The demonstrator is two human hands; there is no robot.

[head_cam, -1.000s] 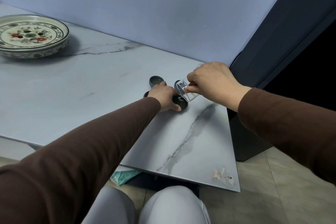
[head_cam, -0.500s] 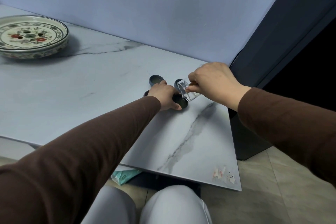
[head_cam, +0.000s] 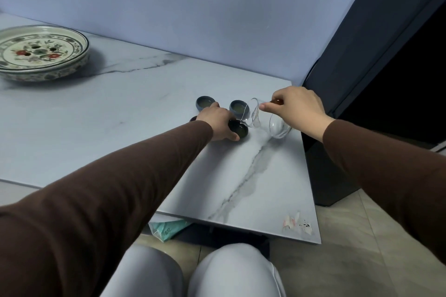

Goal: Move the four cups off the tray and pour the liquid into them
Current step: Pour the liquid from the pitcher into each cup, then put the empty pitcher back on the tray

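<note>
Small dark cups stand on the marble table. My left hand [head_cam: 218,123] grips the near cup [head_cam: 239,130] at its side. My right hand [head_cam: 293,107] holds a clear glass pitcher [head_cam: 265,119] tilted steeply left, its spout just over that near cup's rim. Two blue-rimmed cups [head_cam: 205,103] [head_cam: 238,106] behind hold pale liquid. A further cup [head_cam: 193,118] peeks out left of my left hand, mostly hidden. The floral tray [head_cam: 41,53] sits far left, with no cups on it.
The table's right edge [head_cam: 310,171] runs close beside the pitcher, with a dark cabinet [head_cam: 325,176] beyond it. The front edge [head_cam: 241,226] has a worn corner patch. My knees [head_cam: 193,272] are below the table. A wall stands behind.
The pitcher has tipped further over, and more of its glass body shows below my right hand. My left hand stays on the near cup.
</note>
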